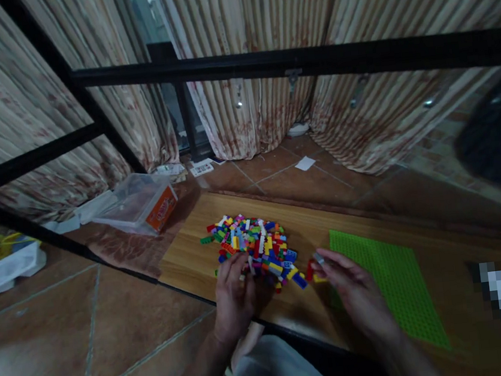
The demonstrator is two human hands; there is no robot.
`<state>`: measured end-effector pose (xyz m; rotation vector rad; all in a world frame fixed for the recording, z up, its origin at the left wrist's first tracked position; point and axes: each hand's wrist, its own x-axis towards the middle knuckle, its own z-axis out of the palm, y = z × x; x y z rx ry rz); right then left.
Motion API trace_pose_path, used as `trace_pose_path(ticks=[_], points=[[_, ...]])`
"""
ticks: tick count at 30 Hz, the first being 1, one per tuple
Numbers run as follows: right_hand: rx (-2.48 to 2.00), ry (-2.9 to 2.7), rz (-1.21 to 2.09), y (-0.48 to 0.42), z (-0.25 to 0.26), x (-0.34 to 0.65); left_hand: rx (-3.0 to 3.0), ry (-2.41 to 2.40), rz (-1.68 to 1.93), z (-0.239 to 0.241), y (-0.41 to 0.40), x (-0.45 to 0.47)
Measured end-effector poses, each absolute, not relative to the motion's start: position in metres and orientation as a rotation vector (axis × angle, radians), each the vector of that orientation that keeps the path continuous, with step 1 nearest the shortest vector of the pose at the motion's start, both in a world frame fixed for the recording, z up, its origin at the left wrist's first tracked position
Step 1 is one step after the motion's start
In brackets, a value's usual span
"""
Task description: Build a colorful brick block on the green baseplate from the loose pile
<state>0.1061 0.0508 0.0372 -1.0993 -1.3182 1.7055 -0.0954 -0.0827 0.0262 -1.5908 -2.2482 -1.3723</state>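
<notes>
A heap of small coloured bricks [255, 248] lies on a wooden board [186, 258]. My left hand [234, 292] rests at the heap's near edge, fingers curled into the bricks; whether it grips one is hidden. My right hand [355, 291] is just right of the heap, its fingertips pinched on a small grey brick [318, 259], with red and yellow bricks [312, 272] right under it. A green studded baseplate [390, 283] lies flat on the board beneath and to the right of that hand.
A clear plastic box [137, 204] with an orange label sits on the tiled floor at the back left. Black metal bars [290, 62] cross in front of striped curtains. Paper scraps [304, 163] lie on the floor. A white bag [4, 267] is at far left.
</notes>
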Motion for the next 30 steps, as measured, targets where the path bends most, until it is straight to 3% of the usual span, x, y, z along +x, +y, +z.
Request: trace_pose_path(ticks=[7, 17, 25, 30], points=[[-1.434, -1.551, 1.094, 0.069, 0.03, 0.177, -1.941, -2.112, -1.206, 0.028, -0.056, -0.051], [-1.339, -2.072, 0.316, 0.059, 0.0, 0.186, -1.78, -2.197, -1.067, 0.025, -0.05, -0.065], [-0.916, -2.262, 0.596, 0.028, 0.015, 0.093, -1.712, -2.289, -1.019, 0.017, -0.067, -0.072], [-0.941, -2.367, 0.571, 0.028, 0.017, 0.055, -1.681, -2.303, -1.048, 0.012, -0.072, -0.077]])
